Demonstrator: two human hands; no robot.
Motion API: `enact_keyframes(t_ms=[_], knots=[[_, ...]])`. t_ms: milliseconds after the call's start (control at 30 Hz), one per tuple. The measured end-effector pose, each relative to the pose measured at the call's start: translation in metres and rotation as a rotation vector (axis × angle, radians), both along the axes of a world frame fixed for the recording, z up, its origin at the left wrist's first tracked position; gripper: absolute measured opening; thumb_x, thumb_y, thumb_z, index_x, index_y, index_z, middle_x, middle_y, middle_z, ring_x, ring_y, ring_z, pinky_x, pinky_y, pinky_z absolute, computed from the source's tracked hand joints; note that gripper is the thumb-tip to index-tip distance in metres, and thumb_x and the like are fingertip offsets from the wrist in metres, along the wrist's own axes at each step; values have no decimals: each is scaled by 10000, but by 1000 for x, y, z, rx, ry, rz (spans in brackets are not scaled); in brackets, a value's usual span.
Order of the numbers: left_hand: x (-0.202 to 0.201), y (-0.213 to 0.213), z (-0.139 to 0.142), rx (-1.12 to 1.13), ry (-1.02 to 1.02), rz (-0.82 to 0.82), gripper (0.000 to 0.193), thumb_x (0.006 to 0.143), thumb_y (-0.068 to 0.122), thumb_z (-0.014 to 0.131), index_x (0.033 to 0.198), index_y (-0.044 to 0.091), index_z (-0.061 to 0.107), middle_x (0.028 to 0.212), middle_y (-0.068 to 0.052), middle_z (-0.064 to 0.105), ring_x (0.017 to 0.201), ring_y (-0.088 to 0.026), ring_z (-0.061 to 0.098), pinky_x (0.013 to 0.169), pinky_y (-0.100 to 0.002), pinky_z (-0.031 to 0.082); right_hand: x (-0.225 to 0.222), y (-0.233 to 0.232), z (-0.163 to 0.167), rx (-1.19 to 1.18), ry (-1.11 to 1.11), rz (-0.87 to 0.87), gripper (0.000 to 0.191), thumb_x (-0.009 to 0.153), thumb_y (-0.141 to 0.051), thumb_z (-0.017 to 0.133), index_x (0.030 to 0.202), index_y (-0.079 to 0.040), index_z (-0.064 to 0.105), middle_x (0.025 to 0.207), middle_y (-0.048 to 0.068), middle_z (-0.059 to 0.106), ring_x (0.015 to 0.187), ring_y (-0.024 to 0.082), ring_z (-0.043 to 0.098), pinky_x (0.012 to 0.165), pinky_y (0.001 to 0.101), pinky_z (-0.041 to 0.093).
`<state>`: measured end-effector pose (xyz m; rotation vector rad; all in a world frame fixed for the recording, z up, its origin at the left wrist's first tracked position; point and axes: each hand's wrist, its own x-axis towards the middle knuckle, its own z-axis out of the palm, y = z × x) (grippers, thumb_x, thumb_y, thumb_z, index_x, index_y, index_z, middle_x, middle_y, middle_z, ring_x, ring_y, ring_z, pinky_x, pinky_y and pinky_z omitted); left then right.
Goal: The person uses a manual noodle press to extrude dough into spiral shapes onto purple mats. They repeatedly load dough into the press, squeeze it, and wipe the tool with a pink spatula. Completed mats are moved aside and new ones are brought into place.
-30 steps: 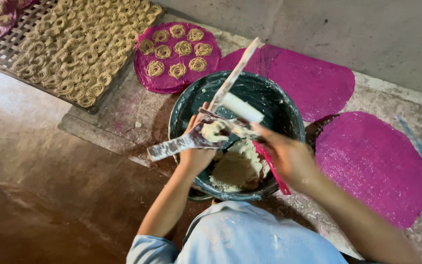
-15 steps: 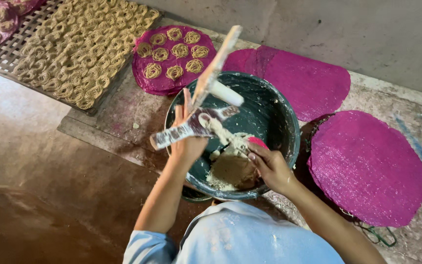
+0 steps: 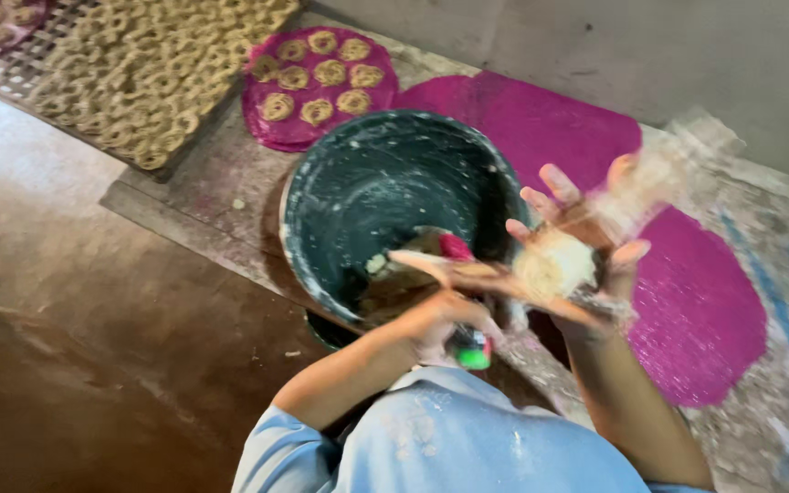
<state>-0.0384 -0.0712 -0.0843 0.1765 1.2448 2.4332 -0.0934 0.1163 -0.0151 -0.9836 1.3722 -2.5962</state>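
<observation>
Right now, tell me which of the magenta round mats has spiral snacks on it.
The magenta mat at the top, just beyond the dark bowl, carries the spiral dough coils. The mats to its right lie bare.

My right hand [image 3: 577, 260] is open, palm up, with a pale lump of dough [image 3: 554, 265] resting on it, just beside the rim of the dark green bucket [image 3: 358, 196]. My left hand [image 3: 440, 324] is closed round a tool with a red and green handle [image 3: 469, 347], low by the bucket's near edge. Beyond the bucket lies a round magenta mat [image 3: 317, 87] carrying coiled dough spirals; other bare magenta mats [image 3: 705, 310] lie about. A tray of spirals [image 3: 139, 73] sits at upper left.
</observation>
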Motion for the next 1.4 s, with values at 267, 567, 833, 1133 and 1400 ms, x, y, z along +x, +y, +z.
enact_keyframes(t_ms=[267,567,833,1133,1400], knots=[[7,78,66,-464,692,-134,450,780,85,807,1181,69,601,1073,-30,681,986,-106,653,856,-307,523,44,172,23,267,56,-199,799,934,-450,759,1506,-77,345,1425,271,535,1096,345,661,538,410,658],[10,208,18,-745,1266,-111,398,723,69,834,1089,42,679,989,-138,701,946,-276,690,780,-421,510,103,265,5,985,903,-583,660,913,-207,646,1499,-21,406,1277,284,678,826,343,697,726,379,552],[-52,253,7,-379,648,-407,538,774,153,889,1239,32,647,1153,-148,691,1065,-215,676,954,-369,562,53,385,-4,954,-255,141,1108,890,-532,659,1641,-65,-9,1580,259,387,1398,359,476,1117,457,404],[-133,236,11,931,264,-375,1053,852,376,796,1706,141,228,1670,-243,336,1456,-326,409,1308,-435,279,39,444,-73,809,-992,458,1185,698,-764,661,1549,-10,329,1538,230,493,1397,354,502,1144,493,391],[-161,262,-34,978,501,-437,736,839,283,674,1526,130,459,1461,-121,543,1453,-310,462,1305,-470,275,30,477,-84,1058,-1082,531,1128,763,-781,521,1542,25,384,1502,281,469,1373,387,495,1109,514,448]])
